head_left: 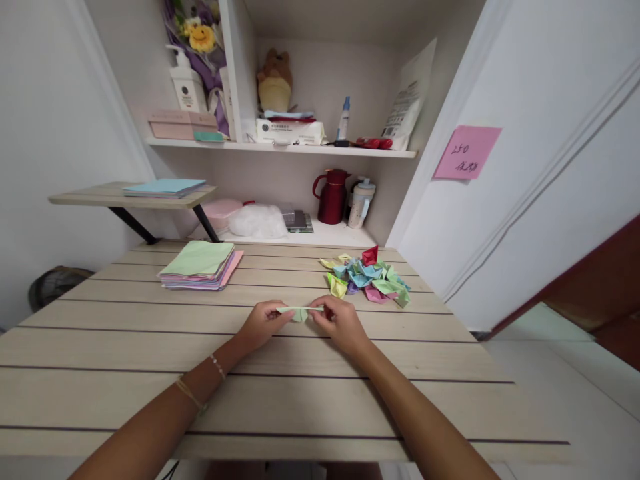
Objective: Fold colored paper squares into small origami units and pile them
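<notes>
My left hand (263, 323) and my right hand (340, 323) both pinch a small folded piece of light green paper (300, 311), one at each end, just above the wooden table (125, 353). The paper is stretched flat between the fingertips. A pile of several folded paper boats (370, 275) in green, blue, pink, yellow and red lies beyond my right hand. A stack of coloured paper sheets (200, 265) with a green sheet on top lies to the far left of my left hand.
Behind the table a shelf unit holds a dark red jug (331, 195), a white cup (361, 203), boxes, a pump bottle and a plush toy. A small side shelf (130, 195) carries blue paper. A pink note (466, 152) sticks to the right wall.
</notes>
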Demonstrator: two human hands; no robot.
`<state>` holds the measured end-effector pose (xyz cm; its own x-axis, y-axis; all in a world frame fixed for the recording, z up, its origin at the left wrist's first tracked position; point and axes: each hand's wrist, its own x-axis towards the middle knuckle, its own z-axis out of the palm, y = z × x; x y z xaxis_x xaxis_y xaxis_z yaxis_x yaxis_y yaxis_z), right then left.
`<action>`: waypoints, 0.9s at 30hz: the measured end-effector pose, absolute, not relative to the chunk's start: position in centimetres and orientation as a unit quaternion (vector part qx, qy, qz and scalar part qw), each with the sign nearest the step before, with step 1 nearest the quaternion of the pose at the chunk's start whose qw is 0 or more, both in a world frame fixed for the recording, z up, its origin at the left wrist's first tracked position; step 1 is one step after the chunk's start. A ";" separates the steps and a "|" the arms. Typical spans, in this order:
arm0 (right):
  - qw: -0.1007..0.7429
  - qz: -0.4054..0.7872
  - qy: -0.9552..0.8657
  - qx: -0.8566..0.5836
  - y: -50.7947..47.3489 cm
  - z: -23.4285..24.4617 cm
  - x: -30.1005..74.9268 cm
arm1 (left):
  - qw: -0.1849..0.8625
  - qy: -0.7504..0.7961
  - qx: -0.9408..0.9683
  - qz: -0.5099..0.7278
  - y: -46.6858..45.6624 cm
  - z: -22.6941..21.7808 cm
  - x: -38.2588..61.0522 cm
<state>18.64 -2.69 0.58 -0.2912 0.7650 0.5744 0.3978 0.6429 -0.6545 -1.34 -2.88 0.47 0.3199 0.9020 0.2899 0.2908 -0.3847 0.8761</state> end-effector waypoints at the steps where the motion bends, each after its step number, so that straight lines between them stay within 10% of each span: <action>1: 0.467 0.204 -0.774 -0.376 -2.6 0.5 18.6 | 0.377 0.409 0.728 0.400 -3.0 0.5 -1.3; 27: 0.467 0.394 -0.703 -0.362 -2.9 0.1 17.4 | 0.546 0.402 0.617 0.400 -2.8 -0.7 -0.6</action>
